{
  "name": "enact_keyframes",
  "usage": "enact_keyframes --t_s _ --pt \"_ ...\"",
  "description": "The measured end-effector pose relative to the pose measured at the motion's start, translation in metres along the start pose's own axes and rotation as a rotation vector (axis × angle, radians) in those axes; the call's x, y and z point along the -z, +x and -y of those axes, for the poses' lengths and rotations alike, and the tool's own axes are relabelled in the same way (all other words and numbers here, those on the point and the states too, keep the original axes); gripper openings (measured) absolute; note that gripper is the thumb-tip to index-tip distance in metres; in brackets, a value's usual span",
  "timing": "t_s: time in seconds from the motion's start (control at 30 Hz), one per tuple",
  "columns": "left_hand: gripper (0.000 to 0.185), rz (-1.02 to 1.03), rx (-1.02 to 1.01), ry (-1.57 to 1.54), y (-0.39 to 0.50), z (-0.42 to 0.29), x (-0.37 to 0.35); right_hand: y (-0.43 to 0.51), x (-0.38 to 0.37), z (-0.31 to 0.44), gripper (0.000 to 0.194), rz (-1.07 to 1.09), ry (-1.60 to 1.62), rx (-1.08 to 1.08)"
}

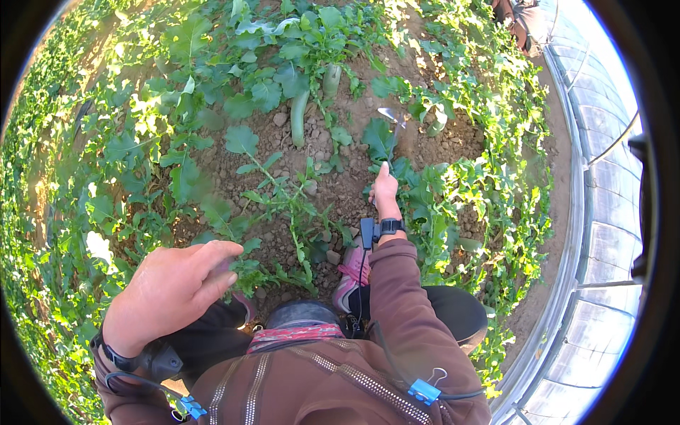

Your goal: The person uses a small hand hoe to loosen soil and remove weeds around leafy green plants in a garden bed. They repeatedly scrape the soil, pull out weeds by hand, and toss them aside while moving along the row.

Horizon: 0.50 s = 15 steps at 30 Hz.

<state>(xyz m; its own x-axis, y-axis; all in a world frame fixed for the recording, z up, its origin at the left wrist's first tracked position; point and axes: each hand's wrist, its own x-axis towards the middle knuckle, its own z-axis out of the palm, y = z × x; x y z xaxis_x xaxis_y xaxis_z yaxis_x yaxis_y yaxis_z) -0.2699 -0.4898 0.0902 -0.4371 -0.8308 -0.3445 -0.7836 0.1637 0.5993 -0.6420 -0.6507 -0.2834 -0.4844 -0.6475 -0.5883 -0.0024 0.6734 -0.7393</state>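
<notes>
My right hand is closed around the handle of a small metal-bladed hand tool, its blade raised over soil beside a broad green leaf. Over the leafy plants at the lower left is my left hand, thumb and forefinger apart; part of its palm side is hidden. Ahead, a long pale-green radish root stands partly out of the soil, with another root behind it. A third root shows to the right of the blade.
Dense leafy plants cover the left side. A pink shoe rests on the soil by my right forearm. Along the right runs a plastic-covered greenhouse wall beside a bare dirt strip. Part of a person shows at the top right.
</notes>
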Motion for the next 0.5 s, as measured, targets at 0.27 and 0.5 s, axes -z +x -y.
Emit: enact_keyframes --t_s 0.27,0.5 --pt "0.028 -0.142 -0.040 -0.024 -0.012 0.004 -0.004 -0.114 -0.038 -0.037 0.055 0.334 0.153 -0.303" --pt "0.028 -0.075 0.014 -0.026 -0.010 0.008 -0.004 -0.070 -0.023 -0.086 0.056 0.149 0.239 -0.344"
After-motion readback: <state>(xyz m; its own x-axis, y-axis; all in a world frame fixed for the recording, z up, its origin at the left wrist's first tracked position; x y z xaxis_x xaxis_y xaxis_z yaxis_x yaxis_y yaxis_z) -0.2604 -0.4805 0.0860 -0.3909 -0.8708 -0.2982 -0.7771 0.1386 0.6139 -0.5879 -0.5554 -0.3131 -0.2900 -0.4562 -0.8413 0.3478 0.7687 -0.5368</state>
